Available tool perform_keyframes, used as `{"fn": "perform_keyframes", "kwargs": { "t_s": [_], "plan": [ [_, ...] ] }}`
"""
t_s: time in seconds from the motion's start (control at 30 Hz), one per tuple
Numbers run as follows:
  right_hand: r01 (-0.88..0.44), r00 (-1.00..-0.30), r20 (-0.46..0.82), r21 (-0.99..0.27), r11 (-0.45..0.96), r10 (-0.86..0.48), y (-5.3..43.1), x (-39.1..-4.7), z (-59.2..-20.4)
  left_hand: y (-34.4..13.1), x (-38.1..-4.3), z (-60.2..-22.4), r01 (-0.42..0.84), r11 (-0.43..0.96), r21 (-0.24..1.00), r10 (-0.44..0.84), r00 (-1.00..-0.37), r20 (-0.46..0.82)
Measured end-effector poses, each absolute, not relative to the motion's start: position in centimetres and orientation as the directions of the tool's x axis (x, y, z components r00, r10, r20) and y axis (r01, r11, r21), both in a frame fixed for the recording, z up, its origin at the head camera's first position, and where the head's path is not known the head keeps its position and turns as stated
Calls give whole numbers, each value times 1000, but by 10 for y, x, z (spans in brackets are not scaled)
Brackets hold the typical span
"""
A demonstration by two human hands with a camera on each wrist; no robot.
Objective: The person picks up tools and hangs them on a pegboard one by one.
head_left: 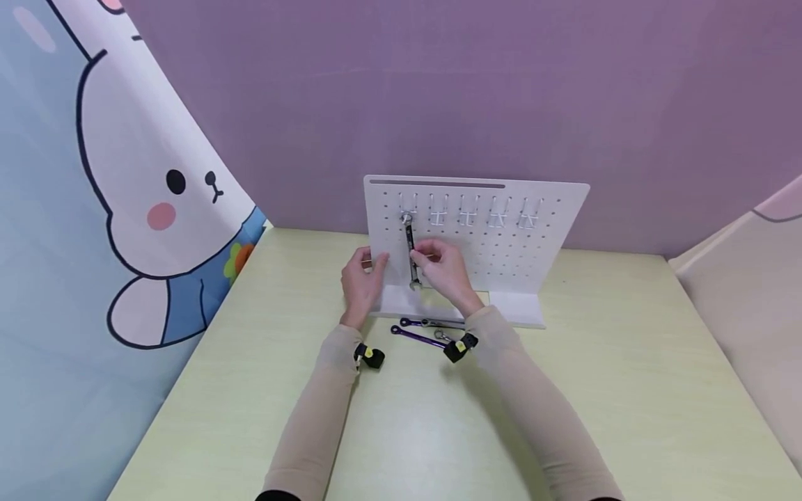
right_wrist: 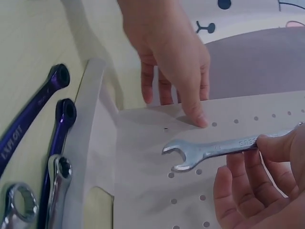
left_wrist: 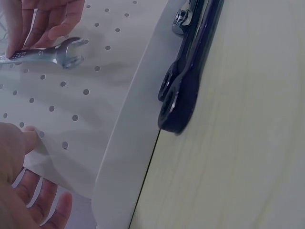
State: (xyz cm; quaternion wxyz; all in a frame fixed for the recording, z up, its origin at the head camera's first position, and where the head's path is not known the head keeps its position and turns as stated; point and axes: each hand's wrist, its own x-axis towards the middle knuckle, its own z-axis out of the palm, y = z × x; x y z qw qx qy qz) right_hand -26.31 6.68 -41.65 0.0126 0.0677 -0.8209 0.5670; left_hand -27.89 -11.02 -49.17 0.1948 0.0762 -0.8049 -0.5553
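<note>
Purple backdrop (head_left: 438, 90), silver fork-ended wrench (right_wrist: 214, 149), top perhaps ringed, right grip (head_left: 446, 270) pinching it, left grip (head_left: 362, 285) holding pegboard (head_left: 516, 264)

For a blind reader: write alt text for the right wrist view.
A right hand pinches a silver wrench before a white pegboard, whose edge a left hand grips. Two purple wrenches and two silver ones lie at frame left.

We saw a cloth-walled workspace: purple cloth (head_left: 451, 97) across the frame's top, rabbit-print cloth (head_left: 131, 174) at left, pegboard (head_left: 514, 268) and wrenches (head_left: 418, 337) on a pale table (head_left: 626, 362) at centre.
</note>
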Motion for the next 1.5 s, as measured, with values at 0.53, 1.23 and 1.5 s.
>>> {"fn": "perform_keyframes", "kwargs": {
  "t_s": [0.53, 1.23, 1.5],
  "plan": [
    [-155, -988, 132, -911, 382, -85, 56, -274, -422, -110, -280, -492, 101, 382, 919, -342, -908, 242],
    [-284, -955, 289, -831, 478, -65, 56, -279, -426, -108, -279, -490, 91, 375, 923, -339, -913, 228],
    [-313, -942, 332, -819, 480, -47, 55, -282, -431, -109, -278, -490, 103, 374, 922, -341, -909, 240]
  ]
}}
